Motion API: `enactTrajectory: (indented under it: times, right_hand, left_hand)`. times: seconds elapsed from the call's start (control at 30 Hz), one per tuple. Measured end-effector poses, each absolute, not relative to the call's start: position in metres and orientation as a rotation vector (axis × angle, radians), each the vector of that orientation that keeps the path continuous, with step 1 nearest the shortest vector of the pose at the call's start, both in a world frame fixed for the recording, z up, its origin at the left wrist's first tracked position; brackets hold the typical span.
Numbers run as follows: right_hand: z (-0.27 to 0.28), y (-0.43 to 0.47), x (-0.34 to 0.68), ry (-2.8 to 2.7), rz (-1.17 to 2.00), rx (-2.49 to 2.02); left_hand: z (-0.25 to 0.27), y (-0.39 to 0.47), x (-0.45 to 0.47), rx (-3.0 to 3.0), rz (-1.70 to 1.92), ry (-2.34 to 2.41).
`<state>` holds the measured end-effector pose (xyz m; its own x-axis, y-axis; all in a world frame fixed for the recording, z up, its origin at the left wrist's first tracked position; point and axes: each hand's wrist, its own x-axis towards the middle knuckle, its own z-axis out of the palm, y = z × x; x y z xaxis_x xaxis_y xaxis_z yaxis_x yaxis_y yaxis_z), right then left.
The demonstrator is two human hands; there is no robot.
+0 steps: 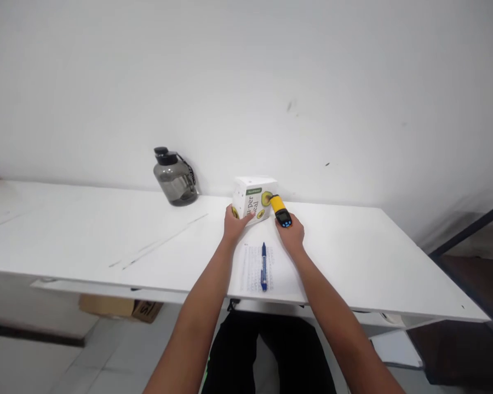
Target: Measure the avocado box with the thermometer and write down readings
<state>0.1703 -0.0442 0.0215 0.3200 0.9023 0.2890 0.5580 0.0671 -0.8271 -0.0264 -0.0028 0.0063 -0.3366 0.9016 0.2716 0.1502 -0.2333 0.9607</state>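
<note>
A white carton with avocado pictures and a green label stands upright at the back of the white table, near the wall. My left hand is wrapped round its lower left side, the thumb across the printed front. In my right hand is a yellow and black infrared thermometer with a small screen and blue buttons. Its yellow front end is at the carton's right side; whether they touch I cannot tell. Between my forearms lies a handwritten sheet of paper, with a blue pen on top.
A grey see-through water bottle with a black lid stands left of the carton by the wall. The white table has dark scratches. Below it are a cardboard box and, at right, a dark piece of furniture.
</note>
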Motion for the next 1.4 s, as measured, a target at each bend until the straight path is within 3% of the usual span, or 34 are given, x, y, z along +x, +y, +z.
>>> enactTrajectory:
  times: [0.27, 0.77, 1.4]
  right_hand:
    - [0.021, -0.045, 0.167, -1.351, 0.469, -1.598]
    - [0.017, -0.045, 0.167, -1.212, 0.556, -1.330]
    - [0.025, -0.047, 0.175, -1.314, 0.513, -1.459]
  left_hand:
    - [0.014, 0.000, -0.021, 0.976, 1.789, 1.192]
    - [0.024, -0.014, -0.011, 1.136, 1.812, 1.041]
    - [0.020, -0.013, -0.014, 1.218, 1.765, 1.083]
